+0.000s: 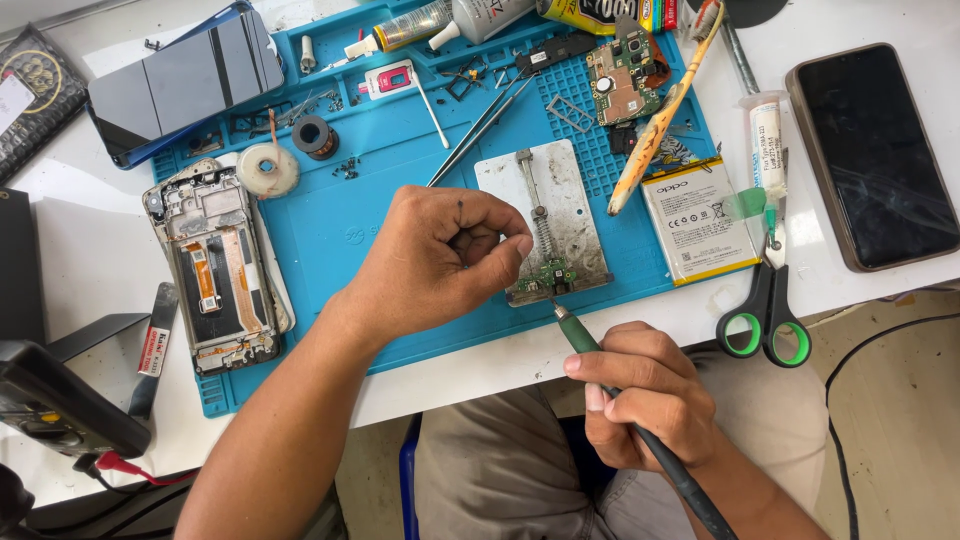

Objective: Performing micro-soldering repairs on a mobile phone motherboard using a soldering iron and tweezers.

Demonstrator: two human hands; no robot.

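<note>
The right hand [648, 395] grips a green-handled soldering iron [600, 362] like a pen, its tip touching a small green circuit board [553, 274] clamped at the near end of a grey metal holder plate [562, 205] on the blue work mat [340, 215]. The left hand [440, 255] is curled into a loose fist just beside the board, fingertips pinched together; what they hold cannot be told. An opened phone frame [212, 268] lies at the mat's left edge, scissors [768, 310] to the right.

I have a single view, from the camera worn on the head, looking steeply down and slightly forward from close above the desk. The blue silicone work mat [330, 225] fills the centre; the white tabletop [90, 260] runs out toward nine and three o'clock, and the wearer's lap lies at six o'clock.
</note>
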